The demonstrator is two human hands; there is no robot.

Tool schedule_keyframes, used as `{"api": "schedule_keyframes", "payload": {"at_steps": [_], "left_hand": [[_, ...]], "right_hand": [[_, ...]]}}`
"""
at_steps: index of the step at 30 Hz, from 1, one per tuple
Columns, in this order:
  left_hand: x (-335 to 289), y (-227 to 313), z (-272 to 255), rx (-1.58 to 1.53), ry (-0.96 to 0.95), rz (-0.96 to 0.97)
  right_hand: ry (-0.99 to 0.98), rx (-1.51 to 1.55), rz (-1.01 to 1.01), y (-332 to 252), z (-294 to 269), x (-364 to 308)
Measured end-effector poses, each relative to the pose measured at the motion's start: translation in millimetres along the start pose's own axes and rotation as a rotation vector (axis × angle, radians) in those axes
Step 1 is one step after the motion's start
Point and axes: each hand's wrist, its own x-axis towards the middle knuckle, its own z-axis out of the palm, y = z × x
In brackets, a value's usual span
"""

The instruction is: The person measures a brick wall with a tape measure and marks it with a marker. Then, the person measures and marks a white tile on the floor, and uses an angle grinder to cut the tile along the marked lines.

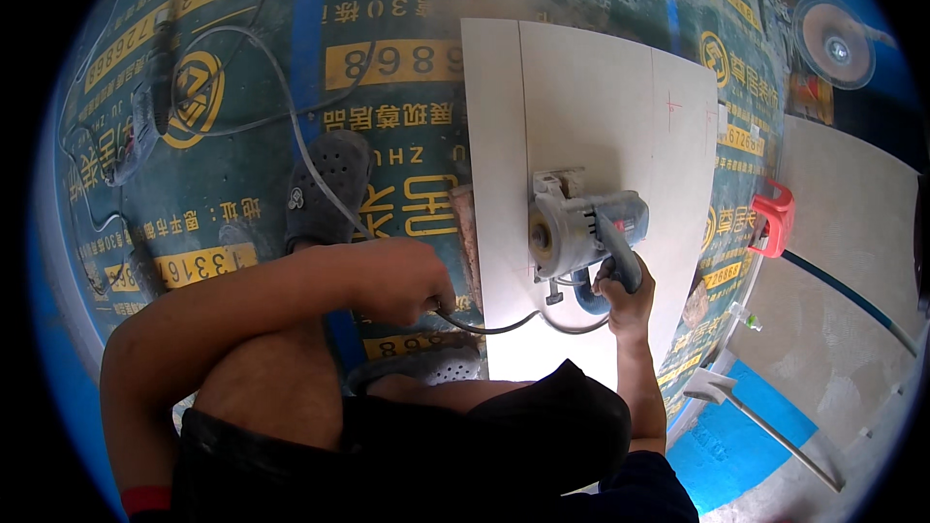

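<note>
A handheld circular saw [583, 225] rests on a large pale slab [601, 107], its grey guard to the left and motor body to the right. My right hand [628, 300] is closed around the saw's rear handle. To the left, my left hand [402, 281] is closed on the saw's black power cord [494, 330], which loops over the slab back to the handle. A thin dark line [524, 107] runs from the slab's far edge toward the saw. Small red marks [672, 111] show on the slab's right side. The blade's lower edge is hidden.
Green printed floor sheeting [262, 174] lies beneath the slab. A grey cable [291, 107] crosses it at left, near my clog [329, 184]. To the right are a red plastic piece [773, 220], a long-handled scraper [775, 436], a blue sheet [741, 436] and a round disc [835, 44].
</note>
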Motion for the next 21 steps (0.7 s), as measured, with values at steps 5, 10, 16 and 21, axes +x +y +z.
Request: {"api": "schedule_keyframes", "payload": {"at_steps": [5, 10, 16, 21], "left_hand": [[0.2, -0.5, 0.3, 0.0, 0.0, 0.003], [0.6, -2.0, 1.3, -0.002, 0.007, 0.011], [1.0, -1.1, 0.7, -0.015, -0.002, 0.002], [1.1, 6.4, -5.6, 0.011, -0.085, -0.061]], "right_hand": [[0.0, -0.003, -0.003, -0.8, -0.4, -2.3], [0.01, -0.016, 0.004, 4.5, -1.6, -4.7], [0.003, -0.006, 0.008, 4.6, -2.5, -8.1], [0.004, 0.006, 0.015, 8.0, -4.4, -10.3]]}}
